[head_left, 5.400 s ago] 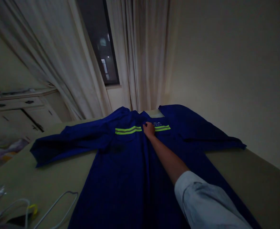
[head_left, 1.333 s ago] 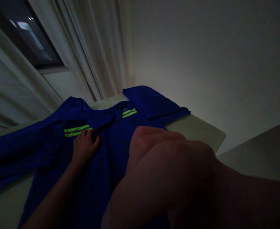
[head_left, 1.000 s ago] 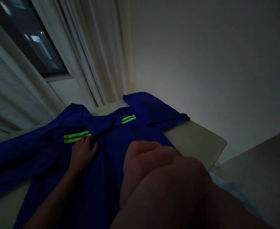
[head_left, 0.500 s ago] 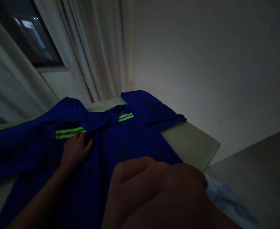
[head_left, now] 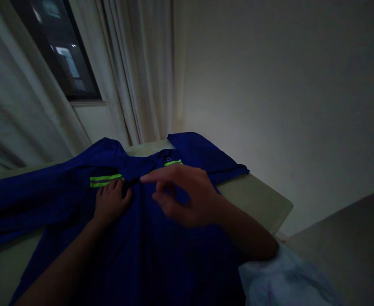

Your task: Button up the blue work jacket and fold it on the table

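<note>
A dark blue work jacket (head_left: 136,259) with yellow-green reflective stripes (head_left: 105,180) lies spread on a pale board (head_left: 253,199), its sleeves out to both sides. My left hand (head_left: 112,202) rests on the chest just below the left stripe, fingers apart and tips near the centre front. My right hand (head_left: 183,195), slightly blurred, hovers or lightly touches just below the collar, its index finger reaching toward the centre front. It holds nothing that I can see. The lower jacket is dim.
The board's corner and right edge lie beyond the jacket's right sleeve (head_left: 206,157), with a grey surface (head_left: 342,250) lower down. White curtains (head_left: 132,76) and a dark window (head_left: 56,51) stand behind. My pale sleeve (head_left: 282,276) enters at lower right.
My right hand has risen from the near foreground to the chest below the collar, its fingers now spread. My left hand stays on the chest, and the view has shifted slightly.
</note>
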Tool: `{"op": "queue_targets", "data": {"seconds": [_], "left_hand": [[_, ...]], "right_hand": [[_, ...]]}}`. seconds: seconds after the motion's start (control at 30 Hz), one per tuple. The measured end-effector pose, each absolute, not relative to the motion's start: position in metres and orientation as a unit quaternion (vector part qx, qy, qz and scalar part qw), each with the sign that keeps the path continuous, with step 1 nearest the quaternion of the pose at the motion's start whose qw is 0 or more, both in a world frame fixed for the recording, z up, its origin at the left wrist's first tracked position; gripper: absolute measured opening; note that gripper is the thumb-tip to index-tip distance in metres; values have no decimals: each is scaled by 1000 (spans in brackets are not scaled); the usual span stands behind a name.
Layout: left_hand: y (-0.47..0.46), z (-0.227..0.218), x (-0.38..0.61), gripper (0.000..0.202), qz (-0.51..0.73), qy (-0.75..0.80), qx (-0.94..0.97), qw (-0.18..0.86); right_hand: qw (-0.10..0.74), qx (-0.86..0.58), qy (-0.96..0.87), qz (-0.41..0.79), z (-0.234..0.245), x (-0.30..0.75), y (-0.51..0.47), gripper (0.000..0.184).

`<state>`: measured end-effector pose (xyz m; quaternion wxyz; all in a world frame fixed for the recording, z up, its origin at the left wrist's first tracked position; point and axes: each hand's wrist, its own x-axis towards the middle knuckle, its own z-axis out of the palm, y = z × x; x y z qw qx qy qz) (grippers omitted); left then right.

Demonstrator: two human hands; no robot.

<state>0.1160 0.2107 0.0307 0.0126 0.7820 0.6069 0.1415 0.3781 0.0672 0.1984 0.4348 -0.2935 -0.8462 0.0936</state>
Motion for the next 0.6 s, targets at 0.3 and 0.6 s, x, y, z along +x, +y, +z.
{"op": "queue_targets", "data": {"seconds": [0.3,0.6], "left_hand": [[220,10,75,69,39,609,792,4],[214,31,46,64,205,608,766,34]], "right_hand": [[93,-728,-679,15,63,516,172,66],[235,-721,-652,27,30,538,174,56]]}}
